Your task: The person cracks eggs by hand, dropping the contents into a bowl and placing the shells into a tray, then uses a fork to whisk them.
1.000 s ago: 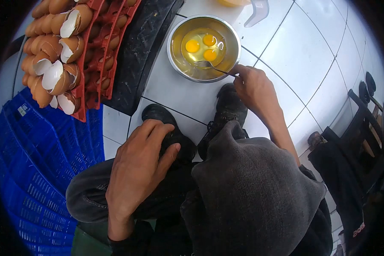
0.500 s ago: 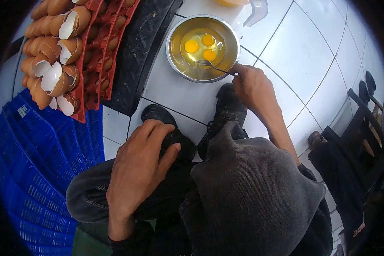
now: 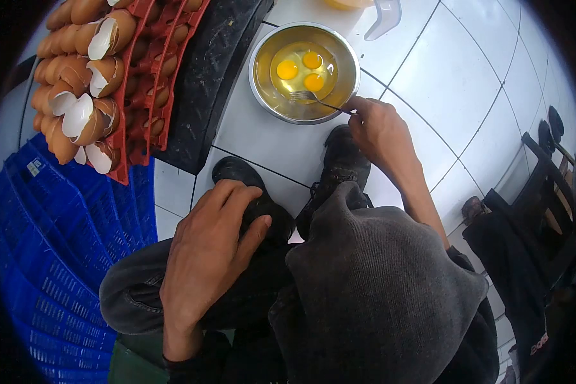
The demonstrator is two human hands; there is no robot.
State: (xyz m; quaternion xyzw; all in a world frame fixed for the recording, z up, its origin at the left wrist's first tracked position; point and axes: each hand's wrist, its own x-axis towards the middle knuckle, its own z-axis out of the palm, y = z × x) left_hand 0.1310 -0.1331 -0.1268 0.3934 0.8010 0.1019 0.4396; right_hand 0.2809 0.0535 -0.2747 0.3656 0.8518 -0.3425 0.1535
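Note:
A round metal bowl (image 3: 257, 89) stands on the tiled floor, with three raw eggs in it, their yolks (image 3: 287, 69) whole. My right hand (image 3: 379, 128) pinches the handle of a fork (image 3: 326, 104) at the bowl's near right rim. The fork's tines dip into the egg white beside the lower yolk. Over my left leg hangs my left hand (image 3: 211, 246), its thumb apart from its fingers and holding nothing. It is well away from the bowl, above my left shoe (image 3: 240, 171).
At the upper left, red egg trays (image 3: 163, 83) hold brown eggs and cracked shells (image 3: 80, 118) beside a black surface (image 3: 205, 70). Below them is a blue plastic crate (image 3: 64, 256). A clear plastic handle (image 3: 384, 19) shows beyond the bowl. Dark cloth (image 3: 512, 275) lies at the right.
The fork's tines have shifted very slightly in the egg white. My left hand has stayed in place.

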